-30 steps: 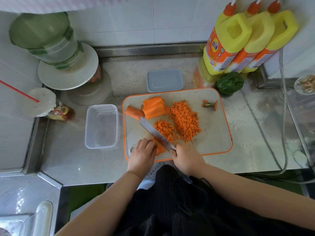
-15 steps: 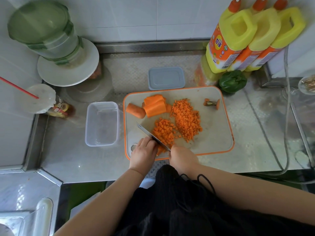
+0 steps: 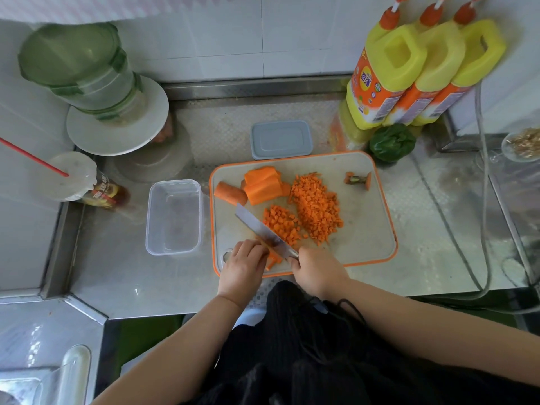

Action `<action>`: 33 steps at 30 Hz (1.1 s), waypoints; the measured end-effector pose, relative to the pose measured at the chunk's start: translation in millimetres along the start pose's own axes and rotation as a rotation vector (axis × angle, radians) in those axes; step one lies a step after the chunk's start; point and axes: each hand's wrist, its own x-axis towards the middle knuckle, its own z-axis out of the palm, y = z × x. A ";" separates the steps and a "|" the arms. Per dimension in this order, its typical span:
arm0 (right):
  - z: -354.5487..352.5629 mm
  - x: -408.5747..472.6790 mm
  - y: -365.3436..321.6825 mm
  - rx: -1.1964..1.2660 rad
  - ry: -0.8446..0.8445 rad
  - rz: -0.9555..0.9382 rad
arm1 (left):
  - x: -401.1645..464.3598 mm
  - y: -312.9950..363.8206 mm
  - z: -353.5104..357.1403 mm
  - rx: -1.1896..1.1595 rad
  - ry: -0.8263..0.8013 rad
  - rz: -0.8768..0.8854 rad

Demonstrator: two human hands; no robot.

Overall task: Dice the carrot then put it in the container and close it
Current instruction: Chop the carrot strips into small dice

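- One orange-rimmed cutting board [image 3: 365, 229] lies on a steel counter [image 3: 438, 244], seen from above.
- Two hands work at the board's near edge. The right hand [image 3: 317, 270] has its fingers curled round the handle of one knife [image 3: 263, 229], whose blade angles away to the left.
- The left hand [image 3: 242, 267] rests just beside the blade, fingers bent and pressed together on a few carrot strips [image 3: 273, 260], which lie at the board's near edge.
- Two heaps of diced carrot lie mid-board: a smaller heap of larger cubes [image 3: 280, 223] touching the blade, and a larger heap of finer dice [image 3: 317, 209] beside it.
- Uncut carrot lies at the board's far left: one rounded chunk [image 3: 230, 193] and one stack of slabs [image 3: 263, 185].
- One carrot top [image 3: 358, 179] lies apart at the far right.
- One clear container [image 3: 174, 217] stands open, just left of the board.
- One grey lid [image 3: 281, 139] lies beyond the board.
- Three yellow bottles [image 3: 388, 71] stand at the back right, with one green pepper [image 3: 391, 143] near them.
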 end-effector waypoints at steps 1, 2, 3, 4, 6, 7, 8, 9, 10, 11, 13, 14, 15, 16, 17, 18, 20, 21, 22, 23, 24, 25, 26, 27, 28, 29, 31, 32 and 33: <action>0.8 -2.8 0.0 -0.009 -0.028 0.002 | 0.2 0.8 -0.2 0.003 -0.011 -0.007; 2.0 -4.6 0.0 -0.015 -0.047 0.007 | 0.3 1.1 0.1 0.002 -0.022 -0.017; 3.1 -5.5 0.0 -0.020 -0.057 0.011 | 0.1 1.1 0.5 -0.002 -0.027 -0.027; 4.4 -5.6 0.1 -0.026 -0.067 0.014 | 0.1 0.7 1.0 -0.005 -0.030 -0.035; 6.6 -5.1 0.9 -0.037 -0.090 0.016 | 0.6 0.1 1.7 -0.007 -0.032 -0.035; 7.9 -4.6 1.2 -0.039 -0.101 0.017 | 0.4 -0.1 2.1 -0.006 -0.034 -0.028; 9.5 -3.6 1.2 -0.039 -0.108 0.018 | -0.1 -0.2 2.1 -0.005 -0.036 -0.025; 10.7 -2.3 0.5 -0.040 -0.106 0.017 | -0.3 -0.4 2.4 -0.004 -0.037 -0.027; 12.2 -0.8 -0.7 -0.044 -0.101 0.017 | -0.1 -1.0 2.7 -0.003 -0.036 -0.034; 13.7 0.5 -2.4 -0.051 -0.094 0.015 | -0.2 -1.7 3.2 -0.005 -0.037 -0.042; 17.2 3.3 -5.7 -0.071 -0.077 0.014 | -1.1 -1.8 4.0 -0.008 -0.040 -0.051; 18.2 4.5 -6.8 -0.080 -0.065 0.016 | -1.3 -1.4 4.4 -0.009 -0.043 -0.050; 18.0 5.5 -7.3 -0.082 -0.052 0.015 | -1.1 -1.6 4.3 -0.012 -0.046 -0.047; 17.4 6.7 -6.4 -0.073 -0.039 0.017 | -0.9 -2.3 3.9 -0.017 -0.050 -0.042; 15.7 7.9 -4.8 -0.055 -0.029 0.022 | -1.4 -3.2 3.8 -0.026 -0.053 -0.034; 13.5 9.6 -2.8 -0.026 -0.028 0.032 | -1.5 -3.7 3.2 -0.032 -0.054 -0.025; 10.8 12.7 0.8 0.060 -0.040 0.063 | -1.2 -3.6 0.6 -0.021 -0.057 -0.010; 9.6 13.1 2.4 0.098 -0.046 0.078 | -1.6 -3.3 -0.1 -0.018 -0.054 -0.003; 8.1 13.2 3.6 0.116 -0.046 0.083 | -2.5 -2.8 -0.6 -0.018 -0.049 0.002; 5.9 12.7 3.9 0.112 -0.039 0.075 | -3.8 -2.4 -0.8 -0.015 -0.041 0.006; 3.7 12.2 4.0 0.098 -0.024 0.061 | -4.9 -1.6 -1.4 -0.015 -0.033 0.008; 1.4 10.9 3.8 0.082 -0.002 0.045 | -6.5 -0.7 -1.6 -0.017 -0.019 0.019; 0.0 9.2 3.4 0.065 0.016 0.031 | -8.9 0.3 -2.1 -0.022 -0.003 0.044; -0.4 6.8 2.6 0.045 0.024 0.019 | -11.6 1.2 -2.6 -0.025 0.008 0.079; 0.5 4.3 1.6 0.022 0.020 0.010 | -13.4 2.2 -3.3 -0.026 0.004 0.110; 2.0 1.7 0.7 0.005 0.004 0.005 | -13.9 2.9 -3.5 -0.022 -0.007 0.128; 4.9 -1.9 0.4 -0.006 -0.038 0.004 | -12.5 2.8 -2.6 -0.002 -0.029 0.122; 5.9 -2.4 0.7 -0.010 -0.048 0.003 | -11.3 2.0 -1.4 0.007 -0.033 0.117; 6.4 -2.3 1.2 -0.018 -0.051 0.000 | -10.1 1.0 0.3 0.011 -0.032 0.115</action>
